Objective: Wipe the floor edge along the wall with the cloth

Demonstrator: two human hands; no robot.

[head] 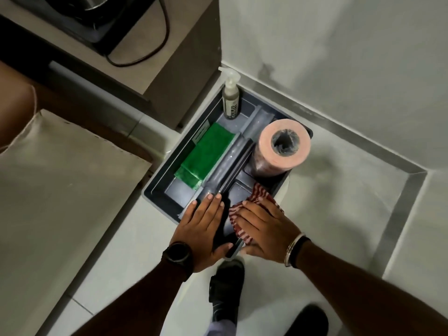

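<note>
A red-and-white striped cloth (260, 193) lies in the near right compartment of a grey caddy (155, 187), which stands on the floor in a corner. My right hand (264, 229) presses down on the cloth with its fingers spread over it. My left hand (203, 229) rests on the near end of the caddy's centre handle, with the thumb hooked at the near rim. The grey skirting strip (339, 127) marks the floor edge along the wall, running behind the caddy and turning at the right corner.
The caddy also holds a spray bottle (230, 98), a folded green cloth (206, 154) and a pink roll (283, 146). A brown cabinet (184, 69) stands at its left, and a beige covered surface (60, 190) is nearer. My sandalled feet (225, 287) stand below.
</note>
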